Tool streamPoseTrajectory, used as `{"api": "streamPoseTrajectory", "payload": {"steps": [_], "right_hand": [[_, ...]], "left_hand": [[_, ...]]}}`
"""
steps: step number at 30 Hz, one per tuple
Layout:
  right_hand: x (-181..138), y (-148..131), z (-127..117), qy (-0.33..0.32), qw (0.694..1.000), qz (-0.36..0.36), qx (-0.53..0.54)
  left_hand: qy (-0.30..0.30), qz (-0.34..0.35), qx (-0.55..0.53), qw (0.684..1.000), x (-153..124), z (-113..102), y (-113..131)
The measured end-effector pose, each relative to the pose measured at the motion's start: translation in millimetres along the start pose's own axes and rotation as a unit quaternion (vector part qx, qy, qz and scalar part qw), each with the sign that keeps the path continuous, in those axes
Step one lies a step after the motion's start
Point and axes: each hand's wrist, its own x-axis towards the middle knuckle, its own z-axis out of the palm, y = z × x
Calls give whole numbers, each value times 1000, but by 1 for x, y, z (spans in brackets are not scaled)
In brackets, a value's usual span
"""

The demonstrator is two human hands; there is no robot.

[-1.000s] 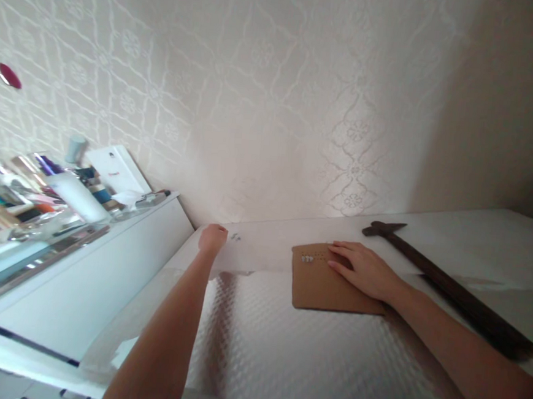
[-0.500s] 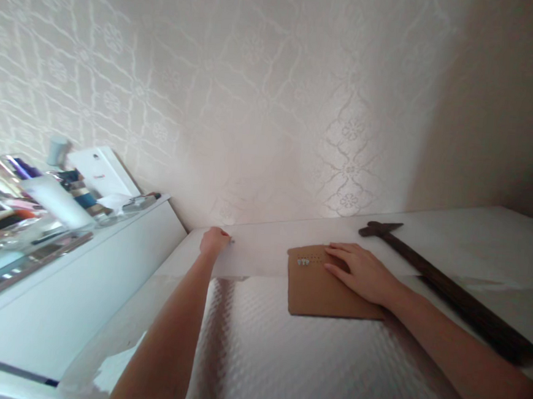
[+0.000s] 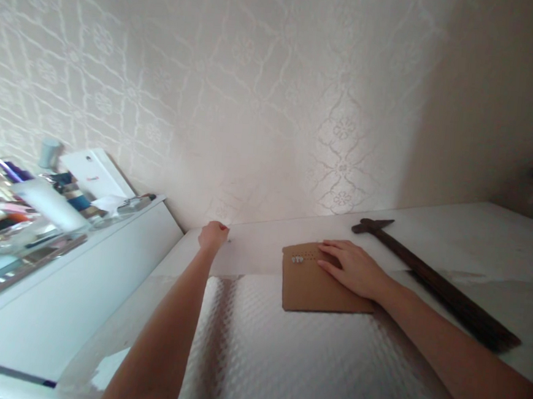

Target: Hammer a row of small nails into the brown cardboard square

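My right hand (image 3: 353, 269) lies flat on a piece of brown cardboard (image 3: 318, 294), fingers stretched out over its far edge. Rows of small holes or dots mark the upper part of the cardboard, and a few small whitish pieces (image 3: 297, 260) sit in a short row at their left. Farther left, near the wall, my left hand (image 3: 212, 236) has its fingers pinched together. Whatever is between them is too small to make out. Just right of these fingers, a tiny object (image 3: 229, 241) rests on the white surface.
A dark hammer (image 3: 427, 272) lies to the right of the cardboard. Bubble wrap (image 3: 264, 347) spreads under and in front of the cardboard. On the left, a white cabinet (image 3: 69, 295) carries bottles, a white box (image 3: 97, 173) and other clutter. A patterned wall (image 3: 273, 114) closes off the back.
My left hand has shifted slightly up, away from the tiny object. My right hand stays flat on the cardboard. The whole view has moved a little.
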Motion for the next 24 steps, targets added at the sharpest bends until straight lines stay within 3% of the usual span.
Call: {"api": "streamPoseTrajectory", "payload": {"steps": [4,7,11,15,20,24], "right_hand": [[0,-1,-1,-2,1000,1,1],[1,-1,-2,-11,1000,-2,1],[3,2,-1,-14,1000,-8,0],[4,5,1,-7,1000,-16,3],[4,6,0,-9,1000,-26,-4],[4,6,-1,-18,1000,-21,-3]], "left_hand": [[32,60,-90,994,-17,-5,30],[34,119,-203,971,-45,-8,61],[-41,195,-380,903,-99,-11,98],[-118,209,-471,849,-139,2,112],[-106,196,-415,882,-137,32,98],[-75,206,-379,899,-125,36,89]]}}
